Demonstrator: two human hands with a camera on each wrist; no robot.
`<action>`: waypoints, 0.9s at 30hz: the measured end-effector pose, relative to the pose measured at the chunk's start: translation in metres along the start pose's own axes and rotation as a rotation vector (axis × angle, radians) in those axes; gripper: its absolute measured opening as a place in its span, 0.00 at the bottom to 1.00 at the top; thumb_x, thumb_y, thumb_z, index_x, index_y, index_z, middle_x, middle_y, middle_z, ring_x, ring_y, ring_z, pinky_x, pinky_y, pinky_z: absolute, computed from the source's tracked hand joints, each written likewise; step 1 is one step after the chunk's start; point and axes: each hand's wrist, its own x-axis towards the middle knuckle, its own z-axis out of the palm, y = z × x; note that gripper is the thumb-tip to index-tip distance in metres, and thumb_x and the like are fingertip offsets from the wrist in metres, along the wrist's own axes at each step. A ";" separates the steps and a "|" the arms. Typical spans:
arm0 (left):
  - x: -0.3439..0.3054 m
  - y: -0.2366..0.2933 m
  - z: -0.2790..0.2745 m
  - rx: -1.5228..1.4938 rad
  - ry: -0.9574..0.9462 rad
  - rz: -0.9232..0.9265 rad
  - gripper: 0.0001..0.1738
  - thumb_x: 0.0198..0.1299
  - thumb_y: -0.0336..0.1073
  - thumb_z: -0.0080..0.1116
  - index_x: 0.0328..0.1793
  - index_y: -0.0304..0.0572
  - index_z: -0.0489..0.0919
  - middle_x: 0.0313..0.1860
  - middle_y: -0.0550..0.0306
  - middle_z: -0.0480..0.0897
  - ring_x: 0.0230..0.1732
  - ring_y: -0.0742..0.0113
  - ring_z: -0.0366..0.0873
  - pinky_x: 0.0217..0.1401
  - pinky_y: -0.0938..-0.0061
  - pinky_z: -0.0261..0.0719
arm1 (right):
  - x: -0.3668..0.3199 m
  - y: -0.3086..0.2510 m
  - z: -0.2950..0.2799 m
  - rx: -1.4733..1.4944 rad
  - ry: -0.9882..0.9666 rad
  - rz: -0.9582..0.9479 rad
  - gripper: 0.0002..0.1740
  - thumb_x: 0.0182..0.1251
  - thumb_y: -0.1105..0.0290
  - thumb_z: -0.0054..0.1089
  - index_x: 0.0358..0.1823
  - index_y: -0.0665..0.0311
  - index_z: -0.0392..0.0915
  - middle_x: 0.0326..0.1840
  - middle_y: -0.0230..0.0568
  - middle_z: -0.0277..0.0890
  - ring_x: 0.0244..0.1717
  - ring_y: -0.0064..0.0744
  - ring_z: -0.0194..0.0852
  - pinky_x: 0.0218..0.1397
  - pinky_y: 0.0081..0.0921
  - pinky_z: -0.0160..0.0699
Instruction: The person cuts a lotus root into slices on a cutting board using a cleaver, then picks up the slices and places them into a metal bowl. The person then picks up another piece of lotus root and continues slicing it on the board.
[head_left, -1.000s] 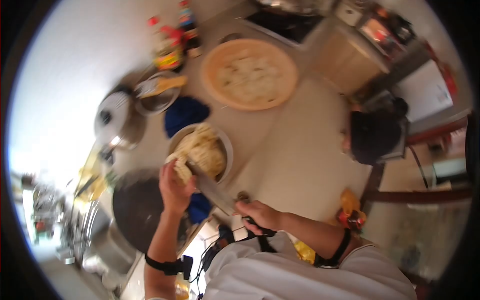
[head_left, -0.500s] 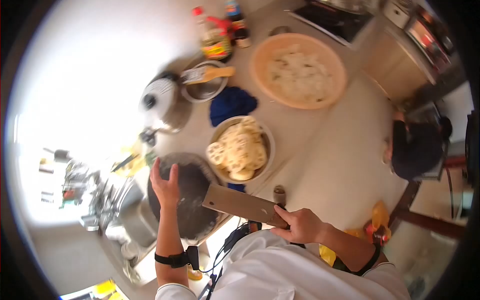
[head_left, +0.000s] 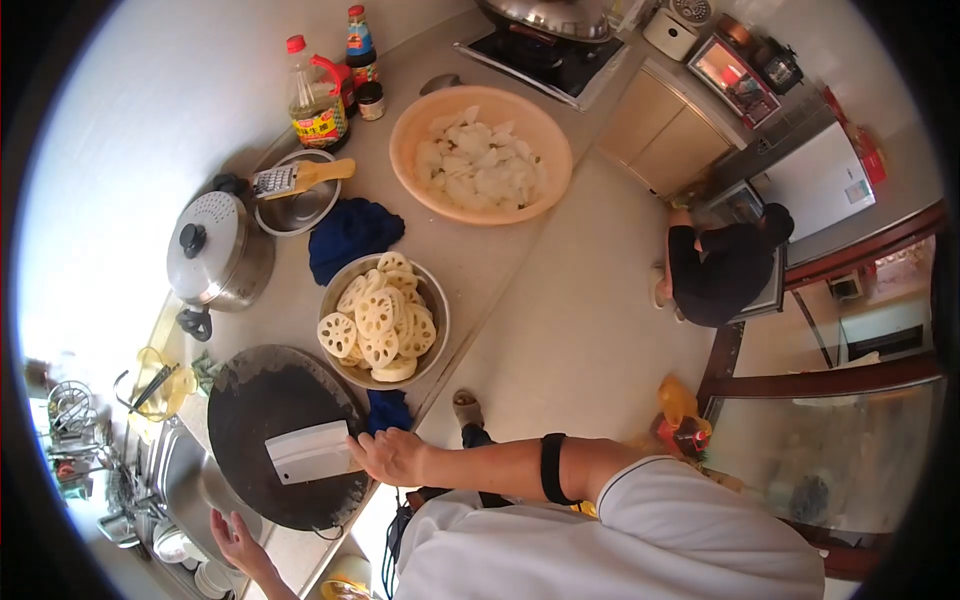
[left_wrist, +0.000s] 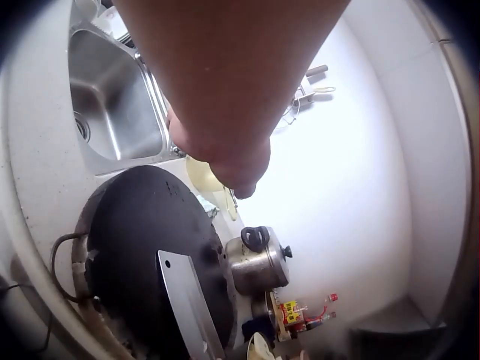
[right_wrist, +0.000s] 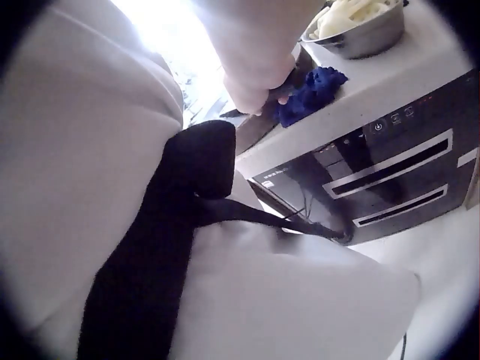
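My right hand [head_left: 390,457] grips the handle of a cleaver [head_left: 308,452] at the near right edge of a round black chopping board [head_left: 265,400]. The broad blade lies flat over the board, pointing left; my fingers hide most of the handle. Off the board's near left side, by the sink, my left hand [head_left: 236,540] is held with fingers spread and nothing in it. In the left wrist view the forearm covers much of that hand [left_wrist: 232,161]. Just beyond the board stands a steel bowl [head_left: 446,315] heaped with sliced lotus root [head_left: 378,318].
Blue cloths [head_left: 352,238] lie on both sides of the bowl. Farther back are a large orange basin [head_left: 405,165] of white slices, a grater [head_left: 300,178] across a small bowl, a lidded pot [head_left: 225,250] and sauce bottles [head_left: 318,105]. A person [head_left: 730,265] crouches at right.
The left hand has left the lotus root and drawn back toward the sink. The right hand has carried the cleaver from beside the bowl leftward onto the chopping board.
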 end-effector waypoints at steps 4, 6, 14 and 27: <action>0.015 -0.002 0.015 -0.026 -0.066 0.040 0.30 0.70 0.44 0.64 0.75 0.44 0.73 0.73 0.50 0.74 0.74 0.55 0.68 0.71 0.54 0.64 | -0.006 -0.005 0.006 -0.029 -0.017 0.029 0.32 0.68 0.67 0.51 0.69 0.82 0.67 0.44 0.52 0.74 0.34 0.39 0.82 0.37 0.34 0.81; 0.028 0.000 0.021 -0.054 -0.093 0.071 0.30 0.69 0.43 0.64 0.75 0.44 0.73 0.73 0.50 0.75 0.74 0.55 0.68 0.71 0.56 0.64 | -0.006 -0.007 0.010 0.011 0.048 0.040 0.31 0.69 0.67 0.51 0.69 0.81 0.68 0.43 0.50 0.74 0.34 0.37 0.81 0.36 0.32 0.81; 0.051 0.037 0.040 -0.147 -0.187 0.190 0.31 0.69 0.40 0.65 0.77 0.44 0.70 0.74 0.53 0.73 0.75 0.57 0.66 0.73 0.57 0.63 | 0.025 -0.022 0.005 0.121 0.138 0.118 0.19 0.69 0.64 0.53 0.54 0.72 0.75 0.40 0.44 0.73 0.37 0.38 0.81 0.36 0.33 0.81; 0.050 0.059 0.058 -0.309 -0.347 0.247 0.31 0.71 0.36 0.61 0.77 0.34 0.68 0.74 0.46 0.71 0.76 0.56 0.66 0.77 0.61 0.64 | -0.177 0.035 -0.014 0.286 0.448 0.667 0.25 0.67 0.63 0.65 0.62 0.66 0.74 0.48 0.50 0.79 0.45 0.46 0.83 0.50 0.36 0.86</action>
